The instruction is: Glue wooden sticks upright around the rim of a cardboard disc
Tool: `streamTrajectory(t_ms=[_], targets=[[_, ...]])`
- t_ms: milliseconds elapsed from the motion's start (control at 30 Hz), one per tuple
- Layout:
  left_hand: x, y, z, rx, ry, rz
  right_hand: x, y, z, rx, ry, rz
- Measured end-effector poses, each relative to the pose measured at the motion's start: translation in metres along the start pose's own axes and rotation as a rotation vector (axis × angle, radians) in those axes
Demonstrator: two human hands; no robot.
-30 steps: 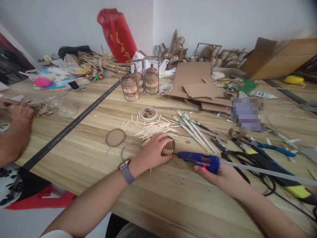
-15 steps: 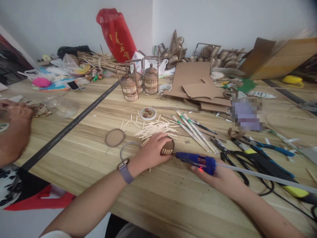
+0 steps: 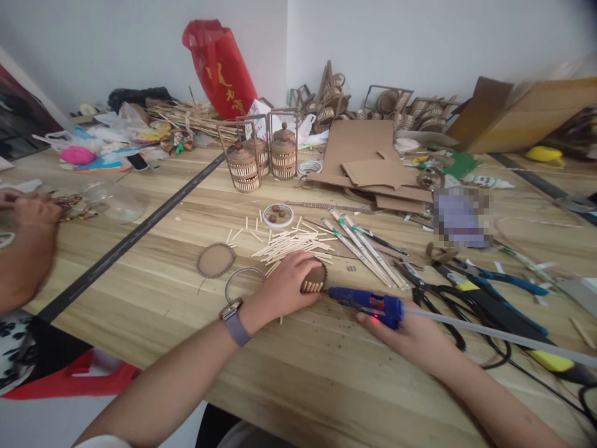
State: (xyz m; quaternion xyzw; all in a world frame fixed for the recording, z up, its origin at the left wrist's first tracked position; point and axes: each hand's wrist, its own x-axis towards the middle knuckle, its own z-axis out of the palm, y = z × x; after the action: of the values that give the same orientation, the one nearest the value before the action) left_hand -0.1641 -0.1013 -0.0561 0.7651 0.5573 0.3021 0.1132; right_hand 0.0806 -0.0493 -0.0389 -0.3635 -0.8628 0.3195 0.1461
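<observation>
At a wooden worktable point(image 3: 261, 379), your left hand point(image 3: 285, 281) grasps 1 small round cardboard piece point(image 3: 317, 272), its fingers curled over the far side and the thumb along the near side; short sticks line the edge nearest you, too small to count surely. Your right hand point(image 3: 413, 330) is closed around 1 blue glue gun point(image 3: 368, 303), its red light glowing and 1 long glue stick point(image 3: 489, 333) running out of the back. The nozzle points at the piece's near edge; whether they touch, you cannot tell from here. Just beyond your left hand lies a loose pile of cut sticks point(image 3: 293, 244), too many to count, and past it 1 white ring point(image 3: 278, 215) around 3 brown balls point(image 3: 275, 209). To the left of that hand rest 1 flat cardboard disc point(image 3: 216, 259) and, nearer, 1 pale ring point(image 3: 242, 277), partly hidden by your wrist. Beyond your right hand lie 3 wrapped stick packets point(image 3: 364, 249); to its right, 1 pair of black scissors point(image 3: 422, 286) and 1 pair of blue-handled pliers point(image 3: 513, 280). Farther beyond your left hand stand 3 lidded baskets point(image 3: 244, 168). Well to its left, another person's hand point(image 3: 40, 214) is at work.
</observation>
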Motion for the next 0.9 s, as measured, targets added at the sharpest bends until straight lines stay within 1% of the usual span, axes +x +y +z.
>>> streamTrajectory(t_ms=[467, 600, 733, 833, 900], targets=[[0.0009, 0.0026, -0.0016, -0.015, -0.007, -0.023, 0.0003, -0.0002, 0.0009, -0.012, 0.008, -0.014], [0.0011, 0.0029, -0.0015, -0.011, -0.012, -0.029, 0.0, -0.0012, 0.0003, -0.014, -0.005, 0.01], [0.0013, 0.0026, -0.0016, -0.011, -0.012, -0.028, 0.0003, -0.0041, 0.0004, 0.025, 0.011, 0.028], [0.0012, 0.0023, -0.0022, -0.016, -0.02, -0.031, 0.0014, -0.0042, -0.0026, 0.114, 0.064, 0.088], [0.001, 0.0022, -0.0025, -0.017, -0.029, -0.037, 0.0019, -0.0016, -0.0081, 0.211, 0.064, 0.191]])
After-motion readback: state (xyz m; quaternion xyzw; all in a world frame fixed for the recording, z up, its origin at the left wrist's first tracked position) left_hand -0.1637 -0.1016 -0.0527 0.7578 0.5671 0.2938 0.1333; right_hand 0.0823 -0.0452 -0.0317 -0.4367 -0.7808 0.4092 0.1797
